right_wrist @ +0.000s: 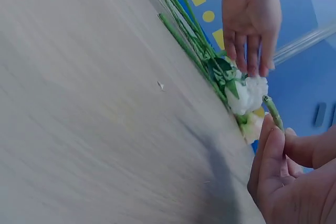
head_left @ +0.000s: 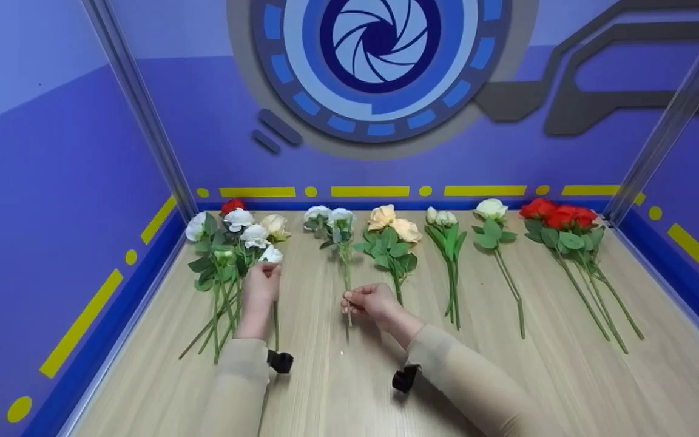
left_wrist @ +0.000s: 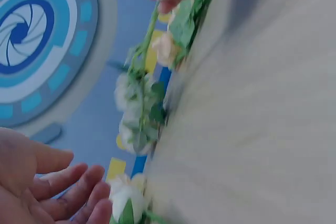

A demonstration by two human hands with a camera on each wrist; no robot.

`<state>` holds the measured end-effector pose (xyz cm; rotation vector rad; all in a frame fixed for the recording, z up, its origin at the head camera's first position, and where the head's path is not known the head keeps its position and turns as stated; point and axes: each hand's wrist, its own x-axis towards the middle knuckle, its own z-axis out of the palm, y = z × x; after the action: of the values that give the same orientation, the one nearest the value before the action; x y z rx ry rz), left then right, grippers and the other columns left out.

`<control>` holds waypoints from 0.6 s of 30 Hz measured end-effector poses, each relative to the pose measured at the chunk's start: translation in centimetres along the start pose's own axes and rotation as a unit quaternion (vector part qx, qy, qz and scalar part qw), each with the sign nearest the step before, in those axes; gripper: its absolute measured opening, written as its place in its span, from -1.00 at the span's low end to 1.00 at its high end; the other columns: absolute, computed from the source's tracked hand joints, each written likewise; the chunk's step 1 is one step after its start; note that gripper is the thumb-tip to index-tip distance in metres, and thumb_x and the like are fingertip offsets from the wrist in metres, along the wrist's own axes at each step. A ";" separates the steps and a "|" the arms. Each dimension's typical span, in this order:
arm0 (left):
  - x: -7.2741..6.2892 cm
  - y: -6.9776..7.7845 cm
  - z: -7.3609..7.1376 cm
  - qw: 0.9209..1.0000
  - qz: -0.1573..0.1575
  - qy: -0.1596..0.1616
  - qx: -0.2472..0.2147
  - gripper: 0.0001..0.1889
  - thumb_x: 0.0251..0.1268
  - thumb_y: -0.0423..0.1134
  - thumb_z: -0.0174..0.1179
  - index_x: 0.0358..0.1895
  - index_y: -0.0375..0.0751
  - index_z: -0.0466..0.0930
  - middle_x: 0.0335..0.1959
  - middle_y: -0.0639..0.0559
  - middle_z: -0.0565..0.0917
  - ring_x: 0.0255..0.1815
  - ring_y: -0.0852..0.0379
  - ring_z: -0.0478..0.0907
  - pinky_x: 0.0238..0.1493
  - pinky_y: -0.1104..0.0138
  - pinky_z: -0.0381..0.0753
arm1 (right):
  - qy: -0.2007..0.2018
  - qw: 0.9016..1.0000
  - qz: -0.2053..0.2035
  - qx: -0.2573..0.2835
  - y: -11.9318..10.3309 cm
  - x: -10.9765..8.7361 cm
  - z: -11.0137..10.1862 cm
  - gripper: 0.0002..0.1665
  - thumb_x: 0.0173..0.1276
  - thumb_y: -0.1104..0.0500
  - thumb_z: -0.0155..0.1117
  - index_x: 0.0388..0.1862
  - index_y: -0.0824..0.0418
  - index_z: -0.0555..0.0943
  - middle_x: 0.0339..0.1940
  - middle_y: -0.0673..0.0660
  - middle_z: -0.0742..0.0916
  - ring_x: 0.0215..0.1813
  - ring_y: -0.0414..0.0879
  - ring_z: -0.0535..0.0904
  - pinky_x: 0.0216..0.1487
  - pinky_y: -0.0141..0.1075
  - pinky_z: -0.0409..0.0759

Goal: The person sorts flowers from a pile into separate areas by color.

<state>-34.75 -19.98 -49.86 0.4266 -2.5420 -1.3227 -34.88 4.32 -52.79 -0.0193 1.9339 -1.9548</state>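
Observation:
My right hand [head_left: 377, 303] pinches the lower end of a green stem [right_wrist: 274, 113] between thumb and fingers. This stem runs up to white artificial flowers [head_left: 340, 218] at the back, left of the middle. My left hand [head_left: 260, 294] hangs over the left bunch, its fingers loosely bent with nothing between them, as the left wrist view also shows. Just beyond its fingertips lies a white rose [head_left: 271, 254]. Around it in that bunch are more white roses [head_left: 255, 235], a cream rose [head_left: 275, 227] and a red rose [head_left: 232, 206], their stems crossing on the table.
Right of my right hand lie peach roses [head_left: 406, 230], white tulips [head_left: 445, 218], a single white rose [head_left: 492, 209] and red roses [head_left: 571, 216], stems toward me. The wooden table [head_left: 337, 394] is enclosed by blue-purple panels [head_left: 204, 121] at the back and sides.

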 end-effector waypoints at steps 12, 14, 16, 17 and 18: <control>1.0 -2.6 -2.7 0.970 -0.095 -0.021 0.223 -0.49 0.51 -0.39 -0.09 0.43 -0.58 0.23 0.43 -0.60 0.32 0.46 -0.53 0.24 0.44 -0.26 0.33 | 0.028 0.997 0.034 -0.071 0.4 1.3 0.1 -0.82 0.47 0.34 0.29 -0.11 0.49 0.71 -0.42 0.20 0.83 -0.55 -0.22 0.70 -0.40 -0.42 0.73; 1.2 -2.8 -2.8 0.966 -0.095 -0.031 0.238 -0.57 0.51 -0.45 -0.15 0.34 -0.58 0.37 0.37 -0.55 0.43 0.42 -0.48 0.34 0.39 -0.24 0.39 | 0.026 0.994 0.031 -0.097 0.3 1.3 0.1 -0.84 0.45 0.34 0.31 -0.17 0.48 0.72 -0.48 0.19 0.81 -0.60 -0.21 0.68 -0.41 -0.38 0.74; 1.2 -3.0 -3.0 0.965 -0.088 -0.033 0.244 -0.61 0.49 -0.47 -0.13 0.24 -0.56 0.50 0.28 -0.52 0.53 0.34 -0.44 0.46 0.32 -0.21 0.48 | 0.025 0.991 0.027 -0.130 0.3 1.3 0.2 -0.85 0.43 0.33 0.34 -0.25 0.46 0.73 -0.56 0.13 0.77 -0.64 -0.21 0.67 -0.44 -0.36 0.74; 1.2 -3.1 -3.1 0.966 -0.082 -0.033 0.243 -0.64 0.47 -0.49 -0.11 0.17 -0.54 0.56 0.23 -0.50 0.57 0.29 -0.42 0.51 0.27 -0.20 0.54 | 0.024 0.988 0.025 -0.147 0.2 1.3 0.2 -0.85 0.42 0.33 0.35 -0.29 0.44 0.73 -0.59 0.12 0.76 -0.65 -0.21 0.66 -0.46 -0.37 0.73; 1.2 -3.1 -3.2 0.967 -0.076 -0.030 0.240 -0.67 0.45 -0.49 -0.09 0.10 -0.53 0.61 0.17 -0.50 0.61 0.23 -0.42 0.56 0.21 -0.19 0.58 | 0.024 0.986 0.021 -0.166 0.2 1.3 0.3 -0.84 0.42 0.32 0.36 -0.33 0.43 0.73 -0.61 0.11 0.75 -0.66 -0.21 0.66 -0.48 -0.37 0.72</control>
<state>-34.32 -24.56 -50.53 0.6925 -2.9246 -0.7528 -35.93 3.69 -53.28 -0.0228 2.2511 -1.6002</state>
